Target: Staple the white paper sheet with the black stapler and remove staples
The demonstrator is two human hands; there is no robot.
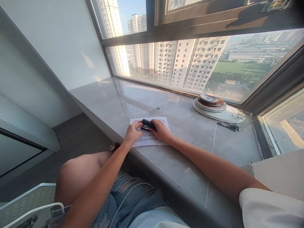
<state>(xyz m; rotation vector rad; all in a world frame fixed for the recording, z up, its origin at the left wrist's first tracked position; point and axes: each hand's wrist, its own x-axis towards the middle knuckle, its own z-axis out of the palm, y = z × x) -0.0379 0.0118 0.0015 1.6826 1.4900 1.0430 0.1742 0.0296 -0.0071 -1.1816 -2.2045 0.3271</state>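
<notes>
A black stapler [148,124] is over a sheet of printed paper [149,139] on the grey sill, its upper arm raised from its base. My right hand [161,130] is closed around the stapler's right end. My left hand [133,132] curves beside the other end, thumb and fingers apart, fingertips close to the stapler's nose; whether they touch it I cannot tell. Both hands cover parts of the sheet. Beyond the paper lies a small dark piece [158,108], too small to make out.
Stacked plates [210,104] rest on a large oval platter [234,115] by the window. In front of them is a dark small item with a ring [231,127]. The sill's rounded front edge [166,180] runs by my legs. A white perforated seat [28,199] stands lower left.
</notes>
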